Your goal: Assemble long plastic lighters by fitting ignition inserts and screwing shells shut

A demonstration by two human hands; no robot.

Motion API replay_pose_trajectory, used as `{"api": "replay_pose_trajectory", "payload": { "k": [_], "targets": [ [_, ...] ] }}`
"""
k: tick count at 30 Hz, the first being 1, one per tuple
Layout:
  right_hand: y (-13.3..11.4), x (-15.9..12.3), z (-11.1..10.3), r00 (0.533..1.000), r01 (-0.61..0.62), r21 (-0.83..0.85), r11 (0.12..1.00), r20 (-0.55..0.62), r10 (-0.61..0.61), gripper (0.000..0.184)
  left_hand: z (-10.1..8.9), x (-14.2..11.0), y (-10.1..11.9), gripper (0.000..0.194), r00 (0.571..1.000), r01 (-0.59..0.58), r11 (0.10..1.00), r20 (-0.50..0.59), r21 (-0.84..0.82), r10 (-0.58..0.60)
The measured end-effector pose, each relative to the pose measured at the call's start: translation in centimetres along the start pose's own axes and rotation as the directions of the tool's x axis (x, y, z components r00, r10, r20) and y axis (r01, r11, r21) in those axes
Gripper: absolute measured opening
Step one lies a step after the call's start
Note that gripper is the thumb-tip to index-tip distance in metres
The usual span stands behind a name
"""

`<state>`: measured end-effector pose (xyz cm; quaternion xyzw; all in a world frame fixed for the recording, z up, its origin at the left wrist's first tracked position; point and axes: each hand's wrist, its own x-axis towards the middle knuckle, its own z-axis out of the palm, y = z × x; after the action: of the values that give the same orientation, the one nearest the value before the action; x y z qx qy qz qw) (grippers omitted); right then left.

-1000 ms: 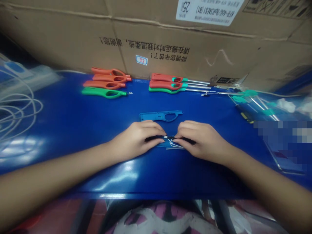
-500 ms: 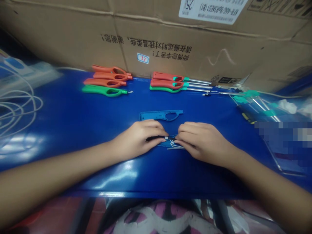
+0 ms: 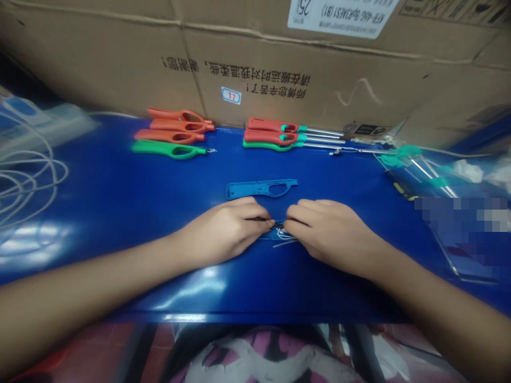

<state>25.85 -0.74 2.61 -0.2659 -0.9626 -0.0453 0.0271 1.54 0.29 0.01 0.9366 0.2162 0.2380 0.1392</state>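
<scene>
My left hand [image 3: 233,229] and my right hand [image 3: 325,229] meet fingertip to fingertip at mid-table, both closed in a pinch. Between them shows a small black part [image 3: 278,225], mostly covered by the fingers; thin white wires [image 3: 282,233] run beside it. Beneath lies a blue lighter housing half [image 3: 265,234], partly hidden by both hands. A thin metal rod [image 3: 282,244] sticks out along its near side. Just beyond my hands rests another blue housing half [image 3: 249,190], its hollow inner side facing up.
Orange lighter housings [image 3: 171,136] and a green one [image 3: 159,148] lie at the back left. Red lighters [image 3: 267,137] with metal tubes lie at back centre, before a cardboard box [image 3: 120,64]. White cable [image 3: 51,175] coils at left. Teal parts and metal tubes [image 3: 433,173] lie at right.
My fingertips have closed in over the black part, which sits lower against the blue housing half and shows less. The view has shifted slightly.
</scene>
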Motion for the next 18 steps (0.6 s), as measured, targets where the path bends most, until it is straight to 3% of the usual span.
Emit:
{"api": "replay_pose_trajectory", "payload": {
  "k": [5, 8, 12, 18],
  "targets": [
    [0.4, -0.6, -0.5, 0.994, -0.095, 0.136, 0.986, -0.039, 0.101, 0.029, -0.6, -0.5, 0.5, 0.028, 0.999, -0.034, 0.997, 0.036, 0.065, 0.031],
    [0.7, -1.2, -0.8, 0.987, -0.123, 0.279, 0.952, -0.061, 0.145, 0.024, -0.7, -0.7, 0.6, 0.033, 0.997, -0.051, 0.995, 0.054, 0.089, 0.046],
    [1.0, -1.6, -1.1, 0.994, -0.108, 0.419, 0.901, 0.032, 0.104, 0.017, -0.5, -0.8, 0.8, 0.03, 0.994, -0.061, 0.981, 0.098, 0.187, 0.043],
    [0.6, -1.3, -0.6, 0.99, -0.134, 0.451, 0.883, 0.104, 0.097, 0.02, -0.3, -0.7, 1.2, 0.03, 0.993, -0.043, 0.953, 0.118, 0.301, 0.007]
  ]
}}
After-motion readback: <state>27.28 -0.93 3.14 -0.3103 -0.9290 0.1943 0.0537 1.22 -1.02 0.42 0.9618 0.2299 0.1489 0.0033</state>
